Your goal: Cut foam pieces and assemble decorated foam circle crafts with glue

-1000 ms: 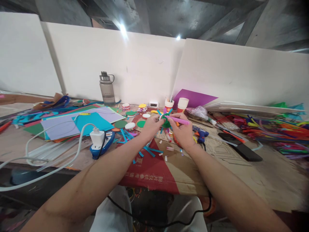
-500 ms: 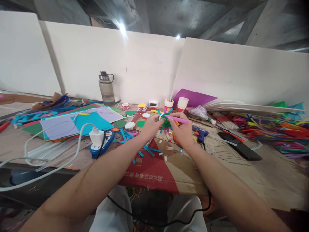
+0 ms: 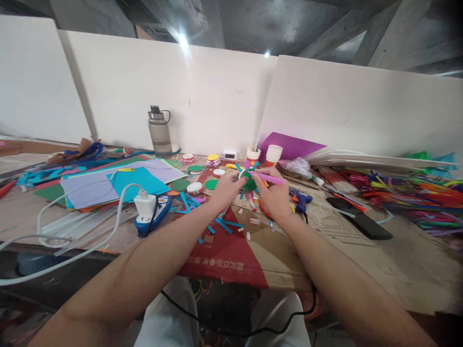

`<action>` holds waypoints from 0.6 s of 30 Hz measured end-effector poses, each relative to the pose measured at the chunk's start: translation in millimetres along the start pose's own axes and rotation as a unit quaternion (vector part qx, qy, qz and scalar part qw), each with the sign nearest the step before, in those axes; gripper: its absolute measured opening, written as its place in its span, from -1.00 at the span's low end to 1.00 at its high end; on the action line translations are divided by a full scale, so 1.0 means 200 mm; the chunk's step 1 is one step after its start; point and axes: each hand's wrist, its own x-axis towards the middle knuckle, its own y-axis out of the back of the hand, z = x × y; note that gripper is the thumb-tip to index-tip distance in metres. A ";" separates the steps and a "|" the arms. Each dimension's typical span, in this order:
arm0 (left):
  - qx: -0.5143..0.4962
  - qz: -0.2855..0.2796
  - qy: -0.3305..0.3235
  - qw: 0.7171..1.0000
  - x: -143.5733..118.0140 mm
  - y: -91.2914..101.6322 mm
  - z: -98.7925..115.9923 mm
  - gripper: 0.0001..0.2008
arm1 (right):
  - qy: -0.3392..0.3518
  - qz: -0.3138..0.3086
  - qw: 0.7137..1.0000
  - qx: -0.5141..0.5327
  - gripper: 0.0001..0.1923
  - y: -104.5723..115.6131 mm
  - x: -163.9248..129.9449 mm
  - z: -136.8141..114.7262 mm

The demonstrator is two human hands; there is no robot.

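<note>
Head view: the left hand (image 3: 227, 188) pinches a small green disc (image 3: 249, 185) at its left edge, thumb and fingers closed on it, in front of the person and above the cardboard sheet (image 3: 289, 260). Teal strips (image 3: 255, 165) stick out around the disc. The right hand (image 3: 272, 195) has its thumb and fingertips together on a pink-purple strip (image 3: 273, 180), probably paper, whose inner end lies over the disc's face while its outer end juts past the knuckles. Whether that inner end is fixed or only laid there, I cannot tell.

Against the pictures of a half second and a second ago, very little has changed: both grips match and disc and strip sit in nearly the same place, with just a slight drift of the whole view. I read that as steady, close placing or pressing of the strip, with no new piece taken up.

Just left of the hands lie a loose green circle (image 3: 211, 184) and a white round lid (image 3: 194, 188); loose teal cuttings (image 3: 229, 225) are scattered nearer the person. A blue glue gun (image 3: 303, 202) rests to the right of the right hand, and two paper cups (image 3: 274, 155) stand behind the work
</note>
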 end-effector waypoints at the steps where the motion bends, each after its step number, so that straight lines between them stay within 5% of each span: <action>1: 0.003 0.003 0.000 1.000 0.00 0.00 0.00 -0.80 | 0.001 0.001 1.000 0.000 -0.85 0.00 0.00 0.00; 18: -0.007 0.006 0.002 1.000 -0.01 0.00 0.01 -0.77 | 0.001 0.019 1.000 -0.007 -0.86 0.01 0.01 0.00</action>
